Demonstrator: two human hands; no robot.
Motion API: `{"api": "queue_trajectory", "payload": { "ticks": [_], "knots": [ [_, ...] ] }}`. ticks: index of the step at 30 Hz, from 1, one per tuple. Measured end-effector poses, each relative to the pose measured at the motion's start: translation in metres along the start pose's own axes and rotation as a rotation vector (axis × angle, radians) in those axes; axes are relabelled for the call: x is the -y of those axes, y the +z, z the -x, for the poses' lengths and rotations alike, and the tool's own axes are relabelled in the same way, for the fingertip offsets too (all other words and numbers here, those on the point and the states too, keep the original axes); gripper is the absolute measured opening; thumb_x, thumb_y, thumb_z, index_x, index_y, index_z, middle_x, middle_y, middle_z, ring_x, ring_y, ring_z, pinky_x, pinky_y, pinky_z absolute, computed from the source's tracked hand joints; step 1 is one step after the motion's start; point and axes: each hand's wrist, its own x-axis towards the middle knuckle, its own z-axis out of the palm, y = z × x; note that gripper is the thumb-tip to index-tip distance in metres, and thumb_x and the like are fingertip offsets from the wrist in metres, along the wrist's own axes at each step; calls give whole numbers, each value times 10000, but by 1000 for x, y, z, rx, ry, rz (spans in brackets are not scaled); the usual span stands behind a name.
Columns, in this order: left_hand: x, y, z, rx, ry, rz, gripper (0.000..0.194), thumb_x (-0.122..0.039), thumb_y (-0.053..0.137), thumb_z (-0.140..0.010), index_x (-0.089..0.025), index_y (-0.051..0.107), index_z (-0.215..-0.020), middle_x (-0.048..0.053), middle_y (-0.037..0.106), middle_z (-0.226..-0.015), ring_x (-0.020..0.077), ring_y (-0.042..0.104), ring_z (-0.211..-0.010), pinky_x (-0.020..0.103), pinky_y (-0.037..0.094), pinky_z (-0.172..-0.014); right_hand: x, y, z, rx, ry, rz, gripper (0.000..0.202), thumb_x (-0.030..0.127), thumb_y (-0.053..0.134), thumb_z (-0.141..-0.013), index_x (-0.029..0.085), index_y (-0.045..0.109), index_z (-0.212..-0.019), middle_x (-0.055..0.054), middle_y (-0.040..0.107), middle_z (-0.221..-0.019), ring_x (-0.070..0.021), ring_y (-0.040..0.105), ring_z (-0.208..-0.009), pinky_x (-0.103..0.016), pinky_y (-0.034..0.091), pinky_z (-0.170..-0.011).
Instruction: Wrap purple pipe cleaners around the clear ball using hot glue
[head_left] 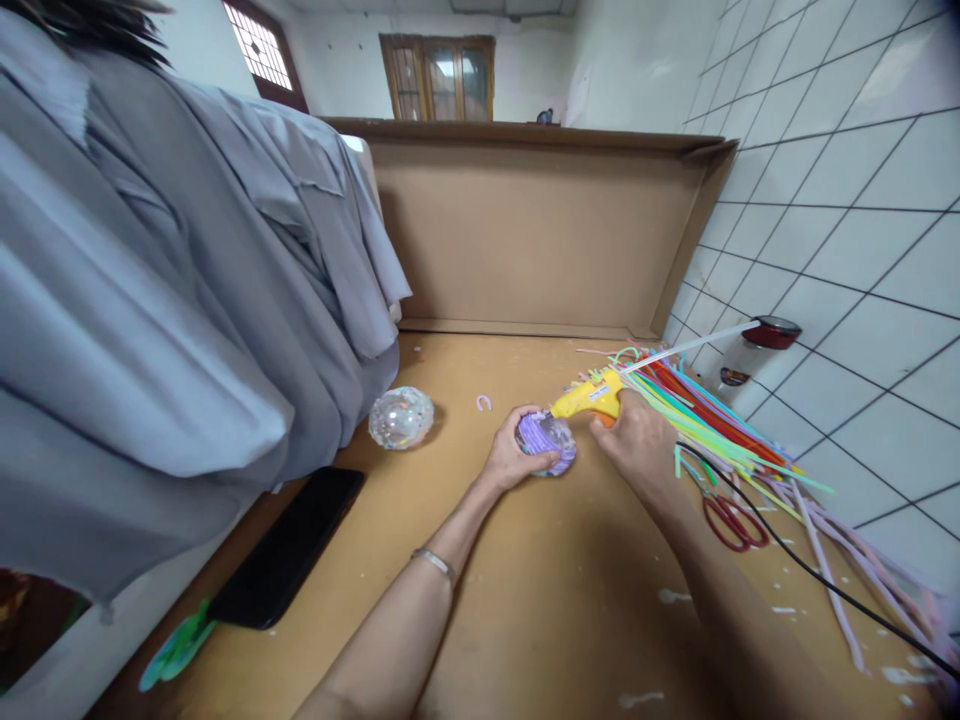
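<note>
My left hand [512, 452] is closed around a clear faceted ball [564, 436], partly covered with rows of purple pipe cleaner [538, 440]. In my right hand [637, 432] is a yellow hot glue gun [589, 396], gripped by its handle. Its nozzle points left and meets, or nearly meets, the upper edge of the ball. A long glue stick [686, 347] sticks out of the gun's back. A second clear faceted ball [401, 418] rests on the table to the left. Between the two lies a small curved piece of lilac pipe cleaner [484, 403].
Colourful pipe cleaners [701, 415] lie along the tiled wall, with red-handled scissors [735, 522] and a black cord [802, 562] beside them. A red-lidded jar [750, 362] stands behind. At left are a black phone [289, 550] and grey cloth [202, 300]. A cardboard panel [525, 235] closes the back.
</note>
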Motion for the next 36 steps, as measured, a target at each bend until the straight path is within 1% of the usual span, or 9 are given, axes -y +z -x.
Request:
{"api": "queue_trajectory", "payload": {
  "ticks": [9, 17, 24, 31, 36],
  "knots": [
    [-1, -1, 1, 3, 23, -17, 693, -299, 815, -529, -199, 511, -1144, 72, 616, -1212, 229, 586, -1099, 343, 440, -981, 1, -4, 1, 24, -1, 2, 248, 309, 534, -820, 128, 598, -976, -96, 647, -901, -203, 546, -757, -290, 204, -569],
    [2, -1, 0, -8, 36, -29, 695, -296, 826, -534, -200, 514, -1148, 73, 613, -1215, 232, 590, -1108, 350, 451, -992, -1, -2, 2, -15, -29, -1, 231, 306, 530, -817, 143, 594, -968, -84, 630, -872, -197, 533, -745, -290, 207, -577],
    [0, 0, 0, -3, 27, -33, 707, -297, 821, -535, -195, 509, -1160, 74, 610, -1214, 229, 589, -1086, 350, 450, -981, -3, 0, 1, -13, -52, 6, 234, 294, 537, -826, 136, 600, -986, -94, 652, -915, -208, 549, -776, -290, 195, -582],
    [3, 0, 0, -3, 39, -36, 696, -293, 824, -539, -201, 509, -1152, 77, 609, -1222, 233, 586, -1104, 350, 447, -986, -4, -1, 1, -6, -53, -12, 228, 289, 554, -820, 140, 613, -982, -101, 654, -913, -213, 553, -777, -291, 238, -595],
    [1, -1, 0, -6, 16, -34, 697, -289, 826, -527, -201, 512, -1144, 74, 616, -1212, 231, 594, -1089, 349, 456, -976, -5, -2, 1, -7, -70, -23, 225, 276, 543, -825, 139, 617, -988, -110, 661, -924, -221, 563, -793, -292, 256, -601]
  ]
}}
